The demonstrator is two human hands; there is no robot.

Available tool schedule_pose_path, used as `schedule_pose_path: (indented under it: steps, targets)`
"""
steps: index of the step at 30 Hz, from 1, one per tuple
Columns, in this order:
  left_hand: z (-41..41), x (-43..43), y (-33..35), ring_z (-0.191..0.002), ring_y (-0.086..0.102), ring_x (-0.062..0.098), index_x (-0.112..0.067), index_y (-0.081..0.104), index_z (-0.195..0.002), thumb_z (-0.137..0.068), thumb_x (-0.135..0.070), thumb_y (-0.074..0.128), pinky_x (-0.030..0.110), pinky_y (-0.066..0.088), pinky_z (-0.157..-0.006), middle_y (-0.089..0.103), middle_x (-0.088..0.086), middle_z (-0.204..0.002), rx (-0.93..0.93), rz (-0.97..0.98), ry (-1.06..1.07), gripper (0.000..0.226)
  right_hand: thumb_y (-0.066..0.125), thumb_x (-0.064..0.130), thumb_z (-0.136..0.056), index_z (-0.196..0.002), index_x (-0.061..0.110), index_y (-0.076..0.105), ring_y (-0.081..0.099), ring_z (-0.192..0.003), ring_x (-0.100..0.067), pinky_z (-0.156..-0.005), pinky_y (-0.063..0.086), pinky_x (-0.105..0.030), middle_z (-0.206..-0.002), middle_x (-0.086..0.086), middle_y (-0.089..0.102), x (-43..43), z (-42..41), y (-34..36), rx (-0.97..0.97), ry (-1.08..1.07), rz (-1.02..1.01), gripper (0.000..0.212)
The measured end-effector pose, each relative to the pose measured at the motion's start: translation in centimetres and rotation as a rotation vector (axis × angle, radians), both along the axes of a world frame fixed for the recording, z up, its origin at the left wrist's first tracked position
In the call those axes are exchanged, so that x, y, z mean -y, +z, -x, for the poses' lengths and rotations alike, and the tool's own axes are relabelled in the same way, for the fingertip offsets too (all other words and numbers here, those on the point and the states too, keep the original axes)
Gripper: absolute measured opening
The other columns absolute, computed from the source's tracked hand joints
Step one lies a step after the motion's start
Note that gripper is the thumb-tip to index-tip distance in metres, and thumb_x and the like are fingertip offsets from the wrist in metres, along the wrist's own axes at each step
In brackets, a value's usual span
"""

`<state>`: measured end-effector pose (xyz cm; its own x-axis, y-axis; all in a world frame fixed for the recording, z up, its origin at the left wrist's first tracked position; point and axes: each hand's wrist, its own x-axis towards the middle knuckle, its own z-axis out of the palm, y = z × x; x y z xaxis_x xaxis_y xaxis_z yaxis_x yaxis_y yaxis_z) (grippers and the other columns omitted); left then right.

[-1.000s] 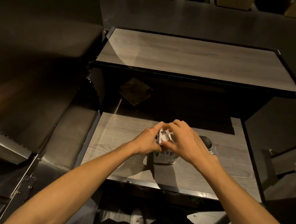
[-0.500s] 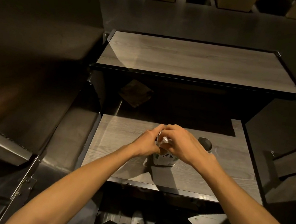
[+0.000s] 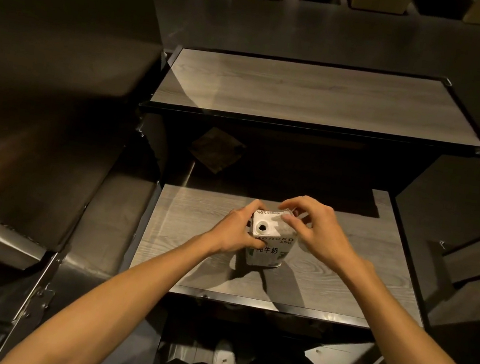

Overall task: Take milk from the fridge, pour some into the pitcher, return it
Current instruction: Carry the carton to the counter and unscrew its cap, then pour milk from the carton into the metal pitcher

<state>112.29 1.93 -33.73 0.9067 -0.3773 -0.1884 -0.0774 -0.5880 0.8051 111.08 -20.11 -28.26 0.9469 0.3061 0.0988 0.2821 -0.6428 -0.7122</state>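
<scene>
Head view, left grip clamped on milk carton, right grip pinched together above, hiding pitcher.

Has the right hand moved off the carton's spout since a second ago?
Yes. The right hand has shifted right, uncovering the open spout of the milk carton.

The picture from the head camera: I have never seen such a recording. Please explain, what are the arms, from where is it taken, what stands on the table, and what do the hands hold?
No machine here: these are a person's bare arms, filmed by a camera worn on the head, looking forward and down. A white milk carton stands upright on the lower wooden table. Its round spout shows open, without a cap. The left hand grips the carton's side. The right hand is above its top, fingers pinched together; what they hold, perhaps the cap, is too hidden to tell. A higher table stands behind. The room is dim.
</scene>
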Motion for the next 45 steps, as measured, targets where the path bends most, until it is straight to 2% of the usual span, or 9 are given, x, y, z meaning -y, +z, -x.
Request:
schedule_pose_path:
  steps: [5, 11, 17, 25, 28, 31, 37, 41, 45]
  targets:
    - [0.1, 0.2, 0.1, -0.117, 0.064, 0.016, -0.025, 0.049, -0.133, -0.082, -0.012, 0.088, 0.033, 0.063, -0.086, 0.065, 0.000, -0.130, 0.008, 0.008, 0.015, 0.066, 0.058, 0.032, -0.103, -0.117, 0.025, 0.071, 0.064, -0.101, -0.002, -0.082, 0.052, -0.024, -0.108, 0.015, 0.070, 1.6, 0.4, -1.7, -0.129, -0.136, -0.145, 0.020]
    - [0.3, 0.4, -0.4, -0.116, 0.063, 0.009, -0.029, 0.049, -0.125, -0.081, -0.013, 0.089, 0.024, 0.063, -0.081, 0.065, -0.007, -0.127, 0.004, 0.037, 0.041, 0.061, 0.060, 0.020, -0.103, -0.112, 0.020, 0.072, 0.070, -0.087, -0.011, -0.077, 0.059, -0.031, -0.111, -0.001, 0.072, 2.6, 1.2, -3.4, -0.345, -0.287, -0.588, 0.016]
    - [0.1, 0.4, -0.4, -0.121, 0.061, 0.011, -0.030, 0.050, -0.128, -0.082, -0.013, 0.089, 0.028, 0.063, -0.088, 0.064, -0.005, -0.133, -0.027, 0.044, 0.051, 0.063, 0.060, 0.014, -0.101, -0.112, 0.015, 0.072, 0.070, -0.094, -0.020, -0.076, 0.060, -0.029, -0.109, -0.008, 0.073, 3.3, 1.6, -5.5, -0.422, -0.379, -0.773, 0.016]
    - [0.1, 0.3, -0.4, -0.123, 0.063, 0.014, -0.028, 0.050, -0.127, -0.082, -0.014, 0.088, 0.038, 0.064, -0.091, 0.064, -0.004, -0.135, -0.038, 0.023, 0.052, 0.061, 0.080, 0.008, -0.086, -0.106, 0.006, 0.068, 0.075, -0.093, -0.016, -0.077, 0.061, -0.026, -0.105, -0.007, 0.074, 3.6, 2.4, -9.5, -0.467, -0.469, -0.740, 0.024]
    - [0.0, 0.3, -0.3, -0.123, 0.062, 0.014, -0.028, 0.049, -0.127, -0.083, -0.014, 0.088, 0.036, 0.064, -0.091, 0.064, -0.004, -0.135, -0.045, 0.010, 0.052, 0.060, 0.079, 0.005, -0.085, -0.100, 0.006, 0.065, 0.075, -0.090, -0.017, -0.073, 0.059, -0.024, -0.100, -0.009, 0.074, 3.5, 2.7, -11.7, -0.500, -0.508, -0.681, 0.021]
    - [-0.2, 0.3, -0.1, -0.122, 0.061, 0.011, -0.026, 0.049, -0.129, -0.083, -0.014, 0.088, 0.026, 0.062, -0.086, 0.063, -0.005, -0.135, -0.052, 0.016, 0.047, 0.061, 0.079, 0.005, -0.086, -0.096, 0.013, 0.065, 0.074, -0.093, -0.024, -0.076, 0.060, -0.030, -0.097, -0.008, 0.073, 3.1, 2.6, -14.0, -0.481, -0.554, -0.571, 0.019]
    - [-0.1, 0.1, -0.2, -0.123, 0.061, 0.011, -0.029, 0.049, -0.128, -0.083, -0.013, 0.088, 0.030, 0.063, -0.089, 0.062, -0.007, -0.134, -0.064, 0.031, 0.047, 0.061, 0.079, 0.030, -0.088, -0.101, 0.037, 0.062, 0.066, -0.097, -0.011, -0.087, 0.060, -0.038, -0.111, 0.003, 0.064, 3.0, 3.1, -18.7, -0.325, -0.537, -0.217, 0.023]
    - [-0.1, 0.1, -0.3, -0.121, 0.061, 0.009, -0.028, 0.050, -0.129, -0.083, -0.013, 0.087, 0.029, 0.063, -0.089, 0.062, -0.008, -0.133, -0.068, 0.040, 0.053, 0.061, 0.078, 0.027, -0.089, -0.102, 0.032, 0.064, 0.063, -0.099, -0.014, -0.089, 0.057, -0.038, -0.111, 0.001, 0.062, 2.9, 3.5, -19.1, -0.271, -0.540, -0.133, 0.020]
    - [-0.2, 0.0, -0.3, -0.121, 0.063, 0.010, -0.027, 0.050, -0.131, -0.083, -0.013, 0.087, 0.036, 0.064, -0.092, 0.064, -0.007, -0.132, -0.074, 0.044, 0.047, 0.062, 0.079, 0.027, -0.089, -0.100, 0.036, 0.062, 0.061, -0.098, -0.013, -0.085, 0.054, -0.034, -0.105, 0.005, 0.062, 3.0, 3.8, -18.9, -0.239, -0.494, -0.109, 0.023]
